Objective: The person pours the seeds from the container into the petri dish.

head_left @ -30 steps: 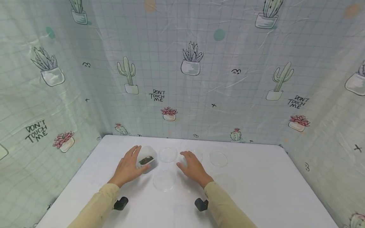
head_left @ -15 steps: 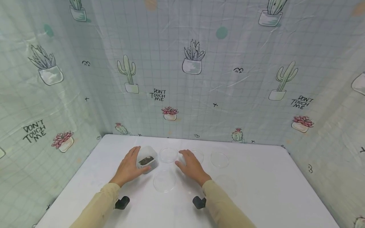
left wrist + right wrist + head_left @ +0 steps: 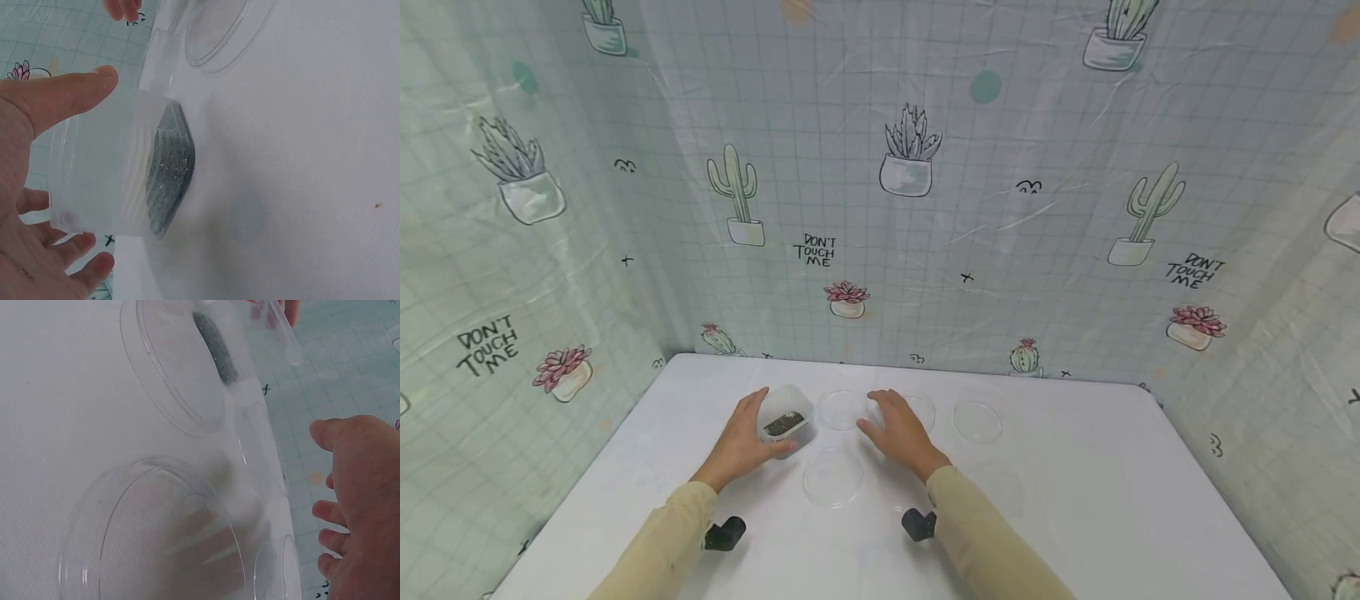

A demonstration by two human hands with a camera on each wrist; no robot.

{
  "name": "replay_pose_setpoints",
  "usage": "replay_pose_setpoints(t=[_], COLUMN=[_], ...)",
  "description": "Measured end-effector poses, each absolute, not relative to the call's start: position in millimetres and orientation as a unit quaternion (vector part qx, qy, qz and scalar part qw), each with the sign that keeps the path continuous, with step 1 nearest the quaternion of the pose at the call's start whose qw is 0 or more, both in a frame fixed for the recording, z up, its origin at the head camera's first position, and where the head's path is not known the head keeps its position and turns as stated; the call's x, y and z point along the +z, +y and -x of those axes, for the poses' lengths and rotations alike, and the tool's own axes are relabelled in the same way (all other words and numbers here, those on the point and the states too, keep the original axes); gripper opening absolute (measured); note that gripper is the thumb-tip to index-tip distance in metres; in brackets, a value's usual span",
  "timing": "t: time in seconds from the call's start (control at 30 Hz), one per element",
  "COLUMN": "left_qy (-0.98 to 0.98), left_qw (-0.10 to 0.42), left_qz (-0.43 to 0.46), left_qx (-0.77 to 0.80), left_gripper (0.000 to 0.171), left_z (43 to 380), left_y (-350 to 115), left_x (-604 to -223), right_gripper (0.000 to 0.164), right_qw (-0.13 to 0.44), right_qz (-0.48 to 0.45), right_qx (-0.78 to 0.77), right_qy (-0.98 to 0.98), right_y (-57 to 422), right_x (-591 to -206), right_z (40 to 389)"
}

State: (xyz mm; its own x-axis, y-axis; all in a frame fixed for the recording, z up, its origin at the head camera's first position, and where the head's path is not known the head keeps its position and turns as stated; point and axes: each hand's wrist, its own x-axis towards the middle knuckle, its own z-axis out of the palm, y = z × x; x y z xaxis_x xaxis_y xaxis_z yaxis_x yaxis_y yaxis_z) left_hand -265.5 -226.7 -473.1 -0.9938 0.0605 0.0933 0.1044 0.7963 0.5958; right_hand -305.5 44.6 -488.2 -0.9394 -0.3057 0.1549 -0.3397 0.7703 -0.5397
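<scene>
Clear dishes (image 3: 833,477) lie between the left hand (image 3: 737,443) — gripping a tub (image 3: 103,165) — and the relaxed right hand (image 3: 901,435), which partly hides another.

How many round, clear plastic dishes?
6: back-left dish, back-middle dish, back-right dish, front-left dish, front-middle dish, front-right dish. More may be hidden.

Arms (image 3: 658,537) extended, we curve our left grip (image 3: 740,443), thumb (image 3: 78,94) opposite fingers (image 3: 74,249); our right grip (image 3: 904,433) hovers, fingers relaxed.
</scene>
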Motion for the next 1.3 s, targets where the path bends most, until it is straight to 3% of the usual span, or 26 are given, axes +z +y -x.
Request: replay_pose_setpoints(t=[0.37,1.3], left_qy=[-0.933,-0.918], left_qw=[0.004,0.029], left_qz=[0.002,-0.007], left_qx=[-0.359,-0.395], left_gripper=[0.11,0.102], left_z=[270,276], left_y=[-229,-225], left_x=[-480,-482], right_gripper=[0.056,0.067], right_qw=[0.018,0.012], right_qz=[-0.165,-0.174], right_qx=[0.287,0.232], right_qy=[-0.943,-0.957], right_y=[39,28], right_x=[-489,-495], right_z=[312,334])
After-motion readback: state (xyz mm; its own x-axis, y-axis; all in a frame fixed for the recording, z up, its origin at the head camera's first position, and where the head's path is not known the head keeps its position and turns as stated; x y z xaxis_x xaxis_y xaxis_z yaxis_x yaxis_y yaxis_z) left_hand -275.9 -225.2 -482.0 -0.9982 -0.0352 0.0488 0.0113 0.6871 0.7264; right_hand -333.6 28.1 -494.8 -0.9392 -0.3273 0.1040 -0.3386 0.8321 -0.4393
